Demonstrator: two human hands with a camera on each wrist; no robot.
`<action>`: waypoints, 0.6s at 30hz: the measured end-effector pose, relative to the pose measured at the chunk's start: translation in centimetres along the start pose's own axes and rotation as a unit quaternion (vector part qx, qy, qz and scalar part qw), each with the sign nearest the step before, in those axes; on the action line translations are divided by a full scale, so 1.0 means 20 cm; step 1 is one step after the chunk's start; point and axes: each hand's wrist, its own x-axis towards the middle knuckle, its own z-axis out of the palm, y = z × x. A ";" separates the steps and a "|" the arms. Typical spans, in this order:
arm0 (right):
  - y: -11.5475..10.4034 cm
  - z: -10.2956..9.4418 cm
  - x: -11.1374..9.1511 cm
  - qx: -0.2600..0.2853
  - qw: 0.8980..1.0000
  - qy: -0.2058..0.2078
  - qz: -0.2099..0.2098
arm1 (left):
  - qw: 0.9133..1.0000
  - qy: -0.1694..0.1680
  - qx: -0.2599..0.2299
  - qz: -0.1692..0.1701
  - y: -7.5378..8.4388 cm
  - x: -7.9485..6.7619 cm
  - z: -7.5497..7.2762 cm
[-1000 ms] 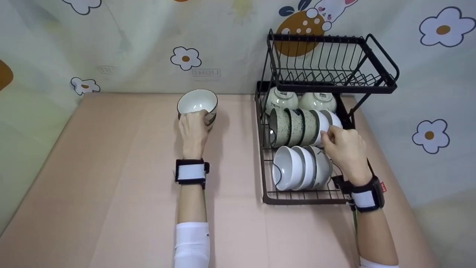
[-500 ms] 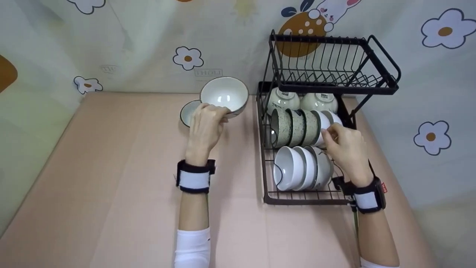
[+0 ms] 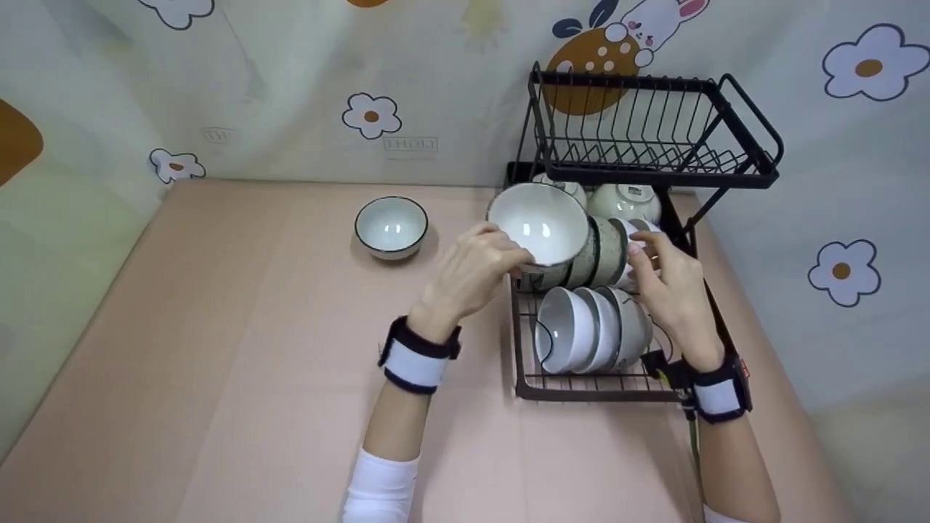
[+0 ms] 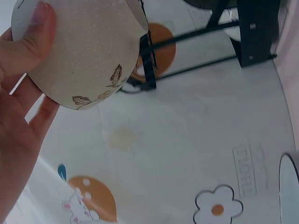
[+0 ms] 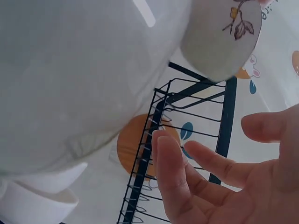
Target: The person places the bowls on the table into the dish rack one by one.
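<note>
My left hand (image 3: pixel 476 265) grips the rim of a white bowl (image 3: pixel 538 221) with a dark edge, its inside facing the head camera. In the left wrist view, brown leaf sprigs show on the bowl's (image 4: pixel 84 56) outside, with the thumb pressed against it. The bowl overlaps the left side of the black dish rack (image 3: pixel 596 396) and partly hides the speckled bowls (image 3: pixel 609 250). My right hand (image 3: pixel 672 287) hovers by the white bowls (image 3: pixel 626 250) in the middle row. Its fingers (image 5: pixel 173 177) are loosely bent and apart from the thumb, holding nothing.
Another dark-rimmed bowl (image 3: pixel 392 226) stands upright on the pink table (image 3: pixel 290 327), toward the back. Several white and grey bowls (image 3: pixel 563 330) lean in the rack's front row. Upturned bowls (image 3: pixel 626 203) sit at its rear, under the overhanging upper tier (image 3: pixel 654 178).
My left hand has lifted the bowl off the other bowl and carried it right to the rack, uncovering the lower one. My right hand stays by the rack, its fingers slightly more spread.
</note>
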 end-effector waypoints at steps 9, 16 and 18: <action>-0.04 -0.02 -0.01 0.096 0.990 -0.084 0.060 | 0.997 -0.032 0.025 0.067 0.11 0.06 0.09; -0.04 -0.03 -0.02 0.094 0.984 -0.114 0.100 | 0.993 -0.029 0.057 0.101 0.17 0.08 0.13; -0.04 -0.03 -0.02 0.096 0.981 -0.123 0.112 | 0.991 -0.025 0.071 0.111 0.18 0.09 0.14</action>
